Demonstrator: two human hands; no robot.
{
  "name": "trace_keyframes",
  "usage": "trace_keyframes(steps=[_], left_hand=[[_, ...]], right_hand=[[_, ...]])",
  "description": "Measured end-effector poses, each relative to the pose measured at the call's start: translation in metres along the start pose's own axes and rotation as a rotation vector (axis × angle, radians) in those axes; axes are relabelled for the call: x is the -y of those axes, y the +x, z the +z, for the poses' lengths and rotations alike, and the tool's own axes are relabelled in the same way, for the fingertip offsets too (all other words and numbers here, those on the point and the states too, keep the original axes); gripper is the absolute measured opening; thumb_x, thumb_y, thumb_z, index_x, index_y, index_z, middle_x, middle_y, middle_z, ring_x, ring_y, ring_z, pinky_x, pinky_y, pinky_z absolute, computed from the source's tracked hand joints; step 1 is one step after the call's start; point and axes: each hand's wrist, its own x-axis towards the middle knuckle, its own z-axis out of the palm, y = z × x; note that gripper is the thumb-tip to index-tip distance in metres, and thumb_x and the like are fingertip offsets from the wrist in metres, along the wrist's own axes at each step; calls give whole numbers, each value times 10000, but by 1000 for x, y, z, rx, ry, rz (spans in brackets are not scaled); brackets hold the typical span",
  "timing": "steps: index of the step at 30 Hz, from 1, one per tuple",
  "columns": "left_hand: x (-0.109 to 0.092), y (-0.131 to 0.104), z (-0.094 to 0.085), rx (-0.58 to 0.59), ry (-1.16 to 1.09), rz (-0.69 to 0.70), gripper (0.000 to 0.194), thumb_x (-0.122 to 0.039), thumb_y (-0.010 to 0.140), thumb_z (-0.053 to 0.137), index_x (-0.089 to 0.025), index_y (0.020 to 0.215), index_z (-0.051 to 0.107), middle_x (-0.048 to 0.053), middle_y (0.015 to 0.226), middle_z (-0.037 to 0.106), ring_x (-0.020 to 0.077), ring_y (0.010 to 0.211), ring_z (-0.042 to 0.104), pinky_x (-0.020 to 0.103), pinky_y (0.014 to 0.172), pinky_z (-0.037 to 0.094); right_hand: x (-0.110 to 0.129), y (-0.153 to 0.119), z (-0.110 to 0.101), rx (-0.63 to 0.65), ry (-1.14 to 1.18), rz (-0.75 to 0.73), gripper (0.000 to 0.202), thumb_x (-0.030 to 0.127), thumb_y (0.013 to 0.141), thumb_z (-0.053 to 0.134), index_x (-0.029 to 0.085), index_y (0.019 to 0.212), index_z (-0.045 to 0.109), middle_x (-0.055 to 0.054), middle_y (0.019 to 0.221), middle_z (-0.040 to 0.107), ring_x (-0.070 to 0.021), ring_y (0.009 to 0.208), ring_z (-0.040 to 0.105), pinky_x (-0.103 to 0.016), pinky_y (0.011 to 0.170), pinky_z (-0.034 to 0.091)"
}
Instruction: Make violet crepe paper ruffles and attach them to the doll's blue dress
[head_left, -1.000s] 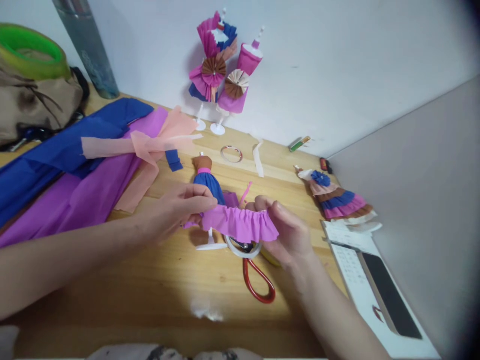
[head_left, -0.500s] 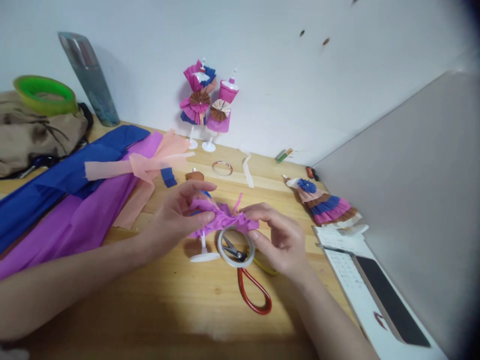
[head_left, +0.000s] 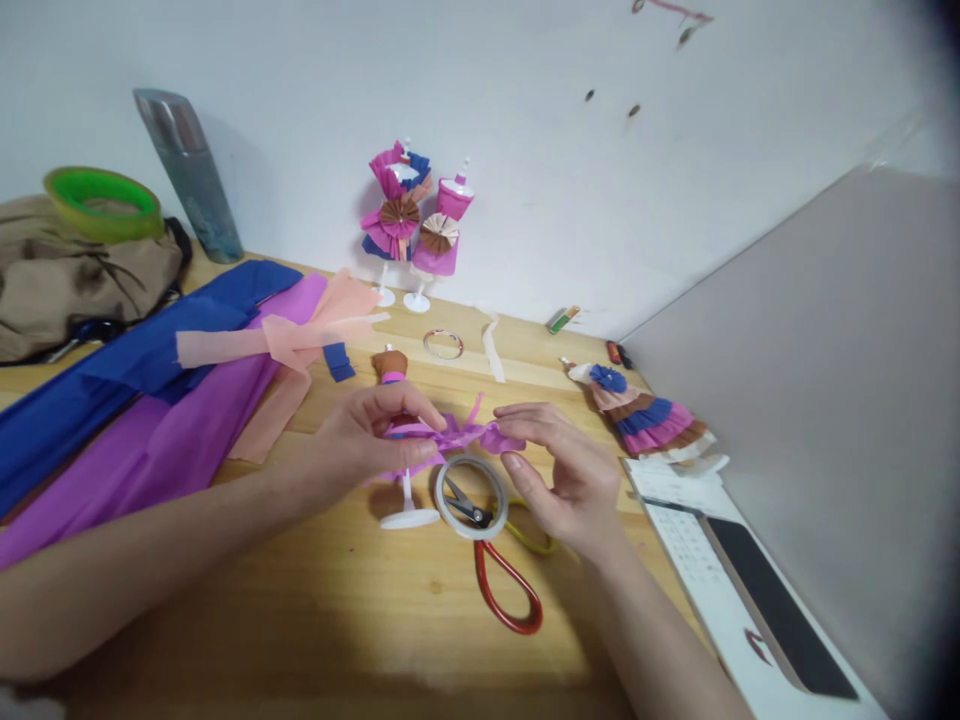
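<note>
Purple ruffle (head_left: pixel 466 438) rests between left fingers (head_left: pixel 409 402) while tape roll (head_left: pixel 440 498) frames scissor blades (head_left: pixel 463 503).

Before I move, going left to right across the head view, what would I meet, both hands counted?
Green ring, tall bottle, left hand, crinkled purple piece, right hand, dark rectangular panel.

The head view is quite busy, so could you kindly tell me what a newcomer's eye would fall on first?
Probably the bright pink-purple strip between the left hand and right hand, near the middle. Just below it in the picture, the scissors have blades showing within a white ring. Farther back, two colourfully dressed miniature mannequins stand side by side.
</note>
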Motion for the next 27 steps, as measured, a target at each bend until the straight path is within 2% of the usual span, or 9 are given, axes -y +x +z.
trace_keyframes(steps=[5, 9, 12, 15, 18, 21, 27], left_hand=[[-6, 0, -2, -36, -35, 5, 73, -161, 698, 765, -188, 710, 698, 13, 808, 684, 152, 800, 651, 298, 752, 537], [-9, 1, -4, -60, -96, -11, 82, -148, 719, 757, -193, 699, 691, 23, 895, 695, 166, 889, 648, 326, 827, 539], [-7, -1, -5, 25, -102, 21, 67, -150, 749, 735, -190, 728, 687, 30, 912, 705, 168, 877, 659, 324, 816, 540], [-5, -3, -4, 132, 9, 92, 50, -157, 772, 719, -176, 748, 680, 42, 879, 702, 162, 829, 656, 304, 781, 530], [-3, -4, -3, 190, 130, 139, 48, -171, 791, 706, -160, 760, 672, 62, 881, 700, 169, 824, 655, 303, 776, 523], [-2, -4, -2, 189, 196, 130, 66, -181, 809, 686, -155, 759, 653, 70, 889, 699, 172, 828, 656, 309, 778, 519], [-1, -1, -3, 164, 225, 113, 79, -210, 810, 686, -159, 766, 645, 69, 904, 690, 169, 825, 651, 300, 761, 514]], right_hand=[[-2, -3, 0, -11, 106, 92, 215, 159, 854, 647, 254, 1033, 718, -82, 955, 739, -269, 941, 673, -448, 837, 538], [-4, -7, 4, -36, 280, 334, 171, 303, 877, 670, 253, 1020, 748, -83, 1001, 756, -251, 930, 701, -413, 838, 565], [-6, -10, 12, -76, 402, 485, 209, 396, 837, 715, 244, 970, 771, -76, 982, 773, -245, 893, 724, -387, 807, 590], [-8, -12, 22, -87, 469, 560, 218, 422, 826, 724, 240, 932, 782, -66, 934, 782, -234, 850, 732, -374, 794, 599], [-8, -14, 28, -66, 468, 573, 258, 434, 846, 704, 234, 991, 778, -78, 977, 780, -242, 884, 733, -402, 855, 586], [-7, -15, 30, -49, 378, 548, 323, 468, 866, 671, 230, 1066, 760, -94, 1035, 769, -261, 943, 723, -433, 889, 568], [1, -15, 29, 28, 60, 374, 447, 456, 895, 627, 208, 1265, 662, -142, 1121, 724, -306, 1054, 670, -483, 917, 526]])
